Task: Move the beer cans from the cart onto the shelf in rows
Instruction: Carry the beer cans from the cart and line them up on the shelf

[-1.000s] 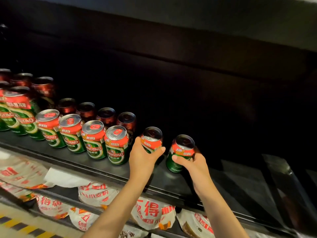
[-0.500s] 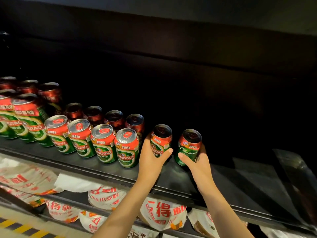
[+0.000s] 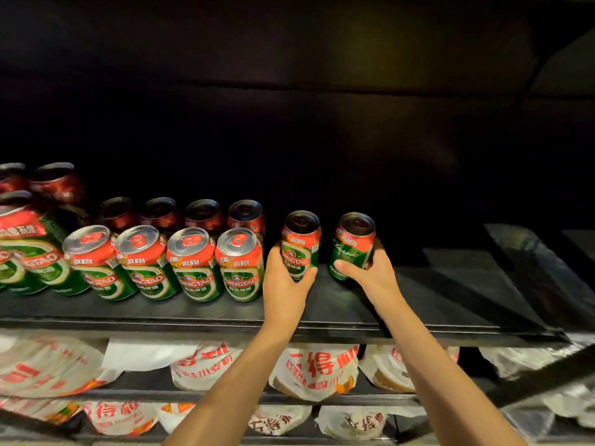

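Red-and-green beer cans stand in rows on the dark shelf (image 3: 338,317). The front row ends with a can (image 3: 240,265) near the middle, and a back row (image 3: 206,214) sits behind it in shadow. My left hand (image 3: 285,284) grips one can (image 3: 301,241) just right of the front row. My right hand (image 3: 370,272) grips another can (image 3: 354,243) further right. Both cans are upright, at or just above the shelf surface. The cart is out of view.
Taller cans (image 3: 29,249) crowd the shelf's far left. The shelf to the right of my hands is bare and dark. Below the shelf edge, white bags with red print (image 3: 315,368) fill the lower shelves. A dark back wall closes the shelf behind.
Both hands have pushed their cans deeper onto the shelf, away from its front edge. The view has shifted, so the rows sit further right in the frame.
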Motion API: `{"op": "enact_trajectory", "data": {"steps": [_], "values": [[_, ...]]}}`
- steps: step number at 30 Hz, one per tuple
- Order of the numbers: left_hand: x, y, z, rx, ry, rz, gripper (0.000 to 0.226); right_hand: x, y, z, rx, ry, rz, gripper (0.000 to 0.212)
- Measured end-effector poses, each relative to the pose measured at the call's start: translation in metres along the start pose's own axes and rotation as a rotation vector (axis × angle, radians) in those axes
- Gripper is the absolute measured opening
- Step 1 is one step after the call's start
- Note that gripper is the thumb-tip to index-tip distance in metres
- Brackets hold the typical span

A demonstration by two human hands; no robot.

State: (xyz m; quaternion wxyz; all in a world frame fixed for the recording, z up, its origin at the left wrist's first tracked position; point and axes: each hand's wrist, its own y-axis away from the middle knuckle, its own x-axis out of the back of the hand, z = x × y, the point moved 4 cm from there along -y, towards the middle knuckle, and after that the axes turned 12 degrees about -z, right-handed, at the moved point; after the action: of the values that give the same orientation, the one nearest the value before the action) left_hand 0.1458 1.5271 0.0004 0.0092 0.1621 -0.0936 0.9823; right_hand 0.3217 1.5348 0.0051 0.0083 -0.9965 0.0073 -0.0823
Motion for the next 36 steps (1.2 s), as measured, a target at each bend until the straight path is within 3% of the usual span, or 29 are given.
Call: {"op": "enact_trajectory", "data": {"steps": [4, 11, 16, 21, 29, 36], "values": [[-0.001, 0.000, -0.004, 0.014, -0.014, 0.005, 0.049, 0.002, 0.004, 0.001, 0.030, -0.057, -0.021, 0.046], [-0.002, -0.001, -0.007, 0.011, -0.026, 0.007, 0.053, 0.000, 0.003, -0.002, 0.031, 0.006, 0.004, 0.061], [-0.003, -0.001, -0.007, 0.004, -0.031, 0.013, 0.053, 0.005, 0.002, 0.000, -0.003, -0.042, -0.063, 0.051], [-0.004, 0.000, -0.007, -0.009, -0.097, 0.028, 0.052, 0.000, 0.003, -0.002, 0.001, 0.027, -0.026, 0.059], [-0.005, 0.002, -0.006, -0.007, -0.105, 0.031, 0.053, 0.003, 0.003, 0.005, -0.090, 0.090, -0.060, 0.034], [-0.003, 0.002, -0.007, -0.018, -0.070, 0.019, 0.047, -0.006, 0.007, -0.002, -0.029, 0.111, -0.015, 0.062]]}}
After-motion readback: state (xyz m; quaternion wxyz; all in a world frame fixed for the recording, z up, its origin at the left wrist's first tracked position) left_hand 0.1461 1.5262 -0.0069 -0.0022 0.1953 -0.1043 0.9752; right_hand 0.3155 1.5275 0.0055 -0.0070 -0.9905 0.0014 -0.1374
